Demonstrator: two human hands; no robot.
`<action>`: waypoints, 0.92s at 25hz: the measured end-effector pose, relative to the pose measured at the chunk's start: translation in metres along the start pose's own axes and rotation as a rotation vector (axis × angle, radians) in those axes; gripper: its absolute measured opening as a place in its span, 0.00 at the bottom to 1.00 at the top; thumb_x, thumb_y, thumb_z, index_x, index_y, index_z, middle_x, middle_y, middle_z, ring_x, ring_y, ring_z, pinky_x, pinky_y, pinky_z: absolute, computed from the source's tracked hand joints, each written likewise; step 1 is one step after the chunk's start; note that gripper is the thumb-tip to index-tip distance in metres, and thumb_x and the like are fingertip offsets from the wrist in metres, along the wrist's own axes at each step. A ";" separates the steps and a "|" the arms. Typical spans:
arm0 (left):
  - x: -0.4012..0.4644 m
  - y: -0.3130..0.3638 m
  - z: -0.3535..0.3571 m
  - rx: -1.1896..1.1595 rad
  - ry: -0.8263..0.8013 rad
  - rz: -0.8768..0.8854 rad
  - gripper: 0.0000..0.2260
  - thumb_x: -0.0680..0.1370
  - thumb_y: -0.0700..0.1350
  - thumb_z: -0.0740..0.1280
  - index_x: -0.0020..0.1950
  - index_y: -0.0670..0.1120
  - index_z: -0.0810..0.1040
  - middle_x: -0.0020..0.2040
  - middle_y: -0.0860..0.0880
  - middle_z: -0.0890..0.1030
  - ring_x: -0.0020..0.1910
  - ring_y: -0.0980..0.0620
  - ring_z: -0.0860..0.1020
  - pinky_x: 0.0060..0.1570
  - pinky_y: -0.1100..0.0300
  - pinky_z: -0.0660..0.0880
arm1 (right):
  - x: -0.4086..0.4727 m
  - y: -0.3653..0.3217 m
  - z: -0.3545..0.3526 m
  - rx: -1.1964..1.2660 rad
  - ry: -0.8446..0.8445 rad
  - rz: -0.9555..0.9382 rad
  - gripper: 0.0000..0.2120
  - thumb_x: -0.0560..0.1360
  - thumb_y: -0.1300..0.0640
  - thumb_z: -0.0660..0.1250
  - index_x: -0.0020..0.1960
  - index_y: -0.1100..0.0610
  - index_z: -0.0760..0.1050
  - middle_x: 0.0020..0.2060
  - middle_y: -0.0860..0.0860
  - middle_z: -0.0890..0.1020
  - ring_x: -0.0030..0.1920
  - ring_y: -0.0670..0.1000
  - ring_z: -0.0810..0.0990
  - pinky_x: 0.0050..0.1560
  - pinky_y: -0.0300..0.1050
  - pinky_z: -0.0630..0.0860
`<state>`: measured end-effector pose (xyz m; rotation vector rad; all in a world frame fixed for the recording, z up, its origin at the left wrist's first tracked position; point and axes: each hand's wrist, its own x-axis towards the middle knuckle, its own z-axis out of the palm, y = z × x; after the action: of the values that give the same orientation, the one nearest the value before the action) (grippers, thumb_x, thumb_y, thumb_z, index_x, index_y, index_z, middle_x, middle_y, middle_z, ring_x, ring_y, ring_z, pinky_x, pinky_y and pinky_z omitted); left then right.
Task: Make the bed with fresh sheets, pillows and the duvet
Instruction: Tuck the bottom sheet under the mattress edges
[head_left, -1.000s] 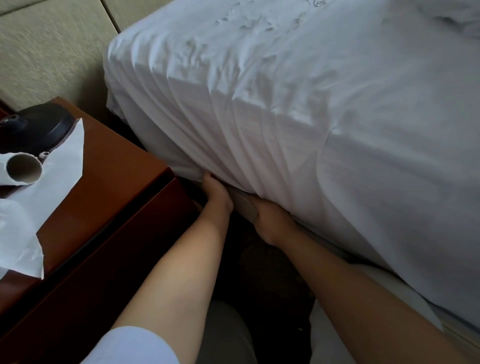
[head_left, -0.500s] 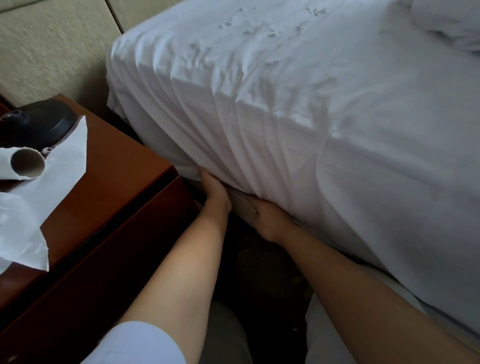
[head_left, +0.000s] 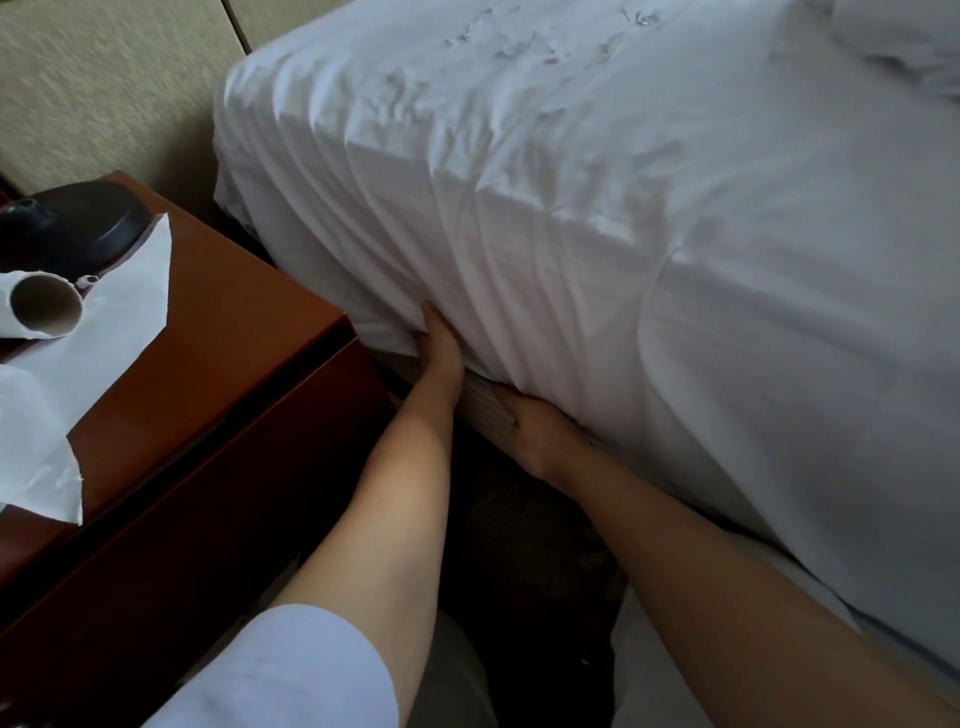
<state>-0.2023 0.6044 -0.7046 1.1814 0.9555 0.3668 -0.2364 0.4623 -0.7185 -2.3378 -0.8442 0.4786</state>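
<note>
White sheet covers the mattress top and hangs in diagonal folds down the near side, gathered toward the lower edge near the head corner. Left hand lies flat against the hanging sheet at the mattress's bottom edge, fingers straight and together, pointing up and far, tips pressed into the cloth. Right hand sits just right of it and nearer, knuckles up, its fingers gone under the mattress edge; cannot tell whether they are curled or pinching cloth. Between the two hands a strip of the bed base shows bare. Step in hand, as judged: tucking the sheet's side under the mattress near the head corner. Early in the task; a rumpled white mass at far right may be a pillow or duvet, unclear. Nightstand stands close on the left, carrying a paper roll with loose paper and a dark round object, so working room is tight. The next move likely calls for pushing the slack deeper under, then drawing the folds taut along the side toward the right, since the sheet is not yet smooth there.
</note>
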 end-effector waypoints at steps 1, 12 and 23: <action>0.004 -0.001 0.001 -0.022 0.006 0.002 0.38 0.76 0.69 0.50 0.77 0.45 0.57 0.75 0.45 0.63 0.72 0.46 0.64 0.72 0.51 0.60 | 0.000 0.002 -0.001 0.003 -0.002 -0.012 0.29 0.75 0.68 0.56 0.75 0.56 0.60 0.71 0.57 0.68 0.70 0.57 0.67 0.71 0.43 0.62; -0.061 -0.002 -0.015 -0.120 0.094 0.085 0.15 0.83 0.48 0.55 0.64 0.45 0.75 0.56 0.51 0.76 0.57 0.51 0.73 0.53 0.63 0.68 | -0.009 0.008 0.004 0.003 0.033 -0.054 0.24 0.76 0.63 0.60 0.71 0.53 0.68 0.66 0.55 0.75 0.64 0.55 0.74 0.65 0.48 0.70; -0.102 0.008 -0.018 0.467 0.034 0.448 0.14 0.78 0.34 0.58 0.60 0.39 0.77 0.55 0.45 0.78 0.54 0.51 0.75 0.48 0.70 0.66 | -0.055 -0.024 -0.045 -0.731 0.309 -0.373 0.23 0.68 0.61 0.52 0.51 0.64 0.82 0.55 0.59 0.82 0.54 0.57 0.82 0.59 0.46 0.73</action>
<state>-0.2737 0.5478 -0.6537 1.8311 0.8210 0.5377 -0.2643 0.4216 -0.6624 -2.6757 -1.4266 -0.4148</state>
